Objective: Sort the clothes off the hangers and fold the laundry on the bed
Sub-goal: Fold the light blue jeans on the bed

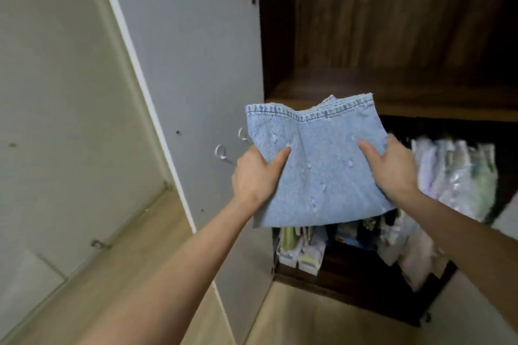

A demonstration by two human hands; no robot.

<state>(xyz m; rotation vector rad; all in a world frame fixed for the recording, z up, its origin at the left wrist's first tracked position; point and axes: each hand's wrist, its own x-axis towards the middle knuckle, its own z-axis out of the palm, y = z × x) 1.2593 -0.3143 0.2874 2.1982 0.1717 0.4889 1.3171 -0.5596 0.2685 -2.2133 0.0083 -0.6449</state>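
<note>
A folded light blue denim garment is held flat in front of an open wardrobe. My left hand grips its left edge, thumb on top and fingers underneath. My right hand grips the right edge the same way. The stitched hem points away from me, toward the wooden shelf. Below the garment, rows of folded clothes stand packed in the wardrobe's lower compartment, partly hidden by the denim.
The grey wardrobe door stands open on the left, with clear hooks stuck on it. A dark wooden back panel rises above the shelf. Light wooden floor runs along a pale wall at left.
</note>
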